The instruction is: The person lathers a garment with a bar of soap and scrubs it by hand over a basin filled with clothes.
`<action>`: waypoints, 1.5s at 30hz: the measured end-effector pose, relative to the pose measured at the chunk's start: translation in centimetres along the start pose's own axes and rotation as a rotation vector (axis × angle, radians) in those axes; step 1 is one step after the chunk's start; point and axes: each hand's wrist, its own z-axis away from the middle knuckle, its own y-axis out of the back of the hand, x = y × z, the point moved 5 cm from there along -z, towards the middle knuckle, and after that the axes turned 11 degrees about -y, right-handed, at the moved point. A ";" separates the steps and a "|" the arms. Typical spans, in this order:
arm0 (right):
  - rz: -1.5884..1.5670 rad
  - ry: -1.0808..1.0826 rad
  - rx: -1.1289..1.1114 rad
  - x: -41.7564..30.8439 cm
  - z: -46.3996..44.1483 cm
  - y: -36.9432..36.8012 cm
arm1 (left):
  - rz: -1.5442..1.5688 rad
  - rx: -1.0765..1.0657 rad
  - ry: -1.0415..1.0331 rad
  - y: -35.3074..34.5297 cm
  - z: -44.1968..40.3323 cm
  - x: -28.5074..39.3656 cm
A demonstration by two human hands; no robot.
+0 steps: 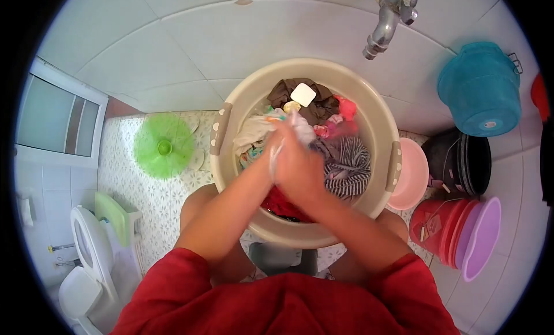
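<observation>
My left hand (277, 140) and my right hand (301, 168) are pressed together over a big beige tub (247, 91), both closed and blurred by motion. A white cloth (301, 126) shows at the fingers and appears gripped between the two hands; the fingertips are hidden. Beyond them, a square white bar (303, 95) rests on a dark brown garment (323, 108), with a small yellowish lump (291, 107) beside it. Around my hands in the tub lie a cream garment (249, 133), a striped garment (349, 164), pink cloth (346, 108) and red cloth (283, 205).
A metal tap (385, 26) juts from the wall above the tub. To the right are a teal bucket (482, 92), a black bucket (476, 162), stacked red buckets (438, 228) and a pink basin (411, 173). On the left, a green round object (164, 145) and a toilet (92, 237).
</observation>
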 end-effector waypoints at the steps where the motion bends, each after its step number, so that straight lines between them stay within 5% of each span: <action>1: 0.008 -0.055 0.155 2.2 -2.1 1.0 | 0.148 -0.109 0.022 -2.0 0.2 -1.5; 2: 0.016 -0.112 0.315 3.7 -3.2 2.1 | -0.311 0.561 -0.076 -5.5 1.2 -1.4; 5: -0.075 -0.272 0.301 5.4 -4.0 3.0 | -0.388 0.547 0.008 -4.6 1.9 -1.6; 8: 0.084 -0.212 0.091 1.7 -0.6 -2.0 | -0.158 0.455 -0.088 -0.7 0.8 0.6; 10: 0.024 -0.115 0.079 -0.1 0.3 -0.7 | 0.078 -0.116 0.060 -0.4 0.1 1.7; 11: -0.033 -0.022 0.069 -0.8 0.5 -0.1 | 0.078 -0.116 0.057 -0.7 0.3 0.7; 13: -0.085 -0.078 0.273 2.3 -2.1 1.9 | -0.138 0.378 -0.097 -4.9 0.9 -1.2; 16: -0.071 -0.222 0.276 3.1 -2.9 2.6 | -0.164 0.486 -0.087 -5.4 0.9 -0.8; 18: -0.033 -0.266 0.261 2.0 -2.0 2.0 | -0.146 0.353 -0.118 -1.7 0.0 0.0; 20: 0.078 0.015 0.089 -1.3 0.9 -0.2 | -0.127 0.218 -0.143 2.2 -1.0 0.6; 22: 0.104 -0.027 -0.106 -0.4 0.8 -0.6 | 0.227 -0.211 0.065 -1.0 -1.2 0.3; 23: 0.088 -0.058 0.044 0.9 -0.6 0.6 | -0.476 -0.111 -0.205 -0.8 -0.3 -0.6; 24: 0.071 -0.089 0.197 2.1 -2.0 1.9 | -0.037 0.466 -0.082 -4.5 0.7 -1.9; 29: -0.035 -0.193 0.231 2.3 -2.6 2.3 | -0.027 0.390 -0.028 -5.4 0.6 -0.4; 30: 0.078 -0.159 0.115 0.7 -1.4 0.9 | 0.068 0.161 -0.096 -2.0 0.0 0.1; 32: 0.145 -0.078 -0.118 -1.1 1.1 -0.4 | 0.225 -0.266 0.168 0.8 -0.7 1.2; 33: 0.146 -0.078 -0.120 -0.2 0.4 -0.5 | 0.228 -0.265 0.167 -0.5 -0.2 0.1; 35: 0.087 -0.057 0.186 2.4 -2.0 1.6 | -0.195 0.332 -0.072 -3.4 0.8 -2.0; 36: 0.091 -0.054 0.187 2.9 -2.8 2.4 | -0.148 0.469 0.054 -5.4 1.1 -2.5; 38: -0.013 -0.179 0.386 4.1 -3.7 4.4 | -0.217 0.393 0.087 -5.8 1.7 -1.4; 39: -0.084 -0.402 0.145 3.7 -3.3 3.4 | -0.188 0.388 0.006 -5.5 1.2 -0.6; 40: -0.085 -0.399 0.145 2.8 -2.1 2.3 | -0.160 0.384 -0.075 -4.8 0.4 0.3; 42: 0.066 -0.094 0.078 -0.1 0.6 0.0 | -0.017 0.283 -0.052 -0.9 -0.3 0.1; 44: 0.013 -0.018 0.049 0.1 0.3 0.5 | -0.174 -0.207 -0.167 -0.6 0.1 -0.9; 45: 0.030 -0.108 0.120 1.4 -1.0 1.3 | -0.391 0.154 -0.195 -0.1 0.7 -2.0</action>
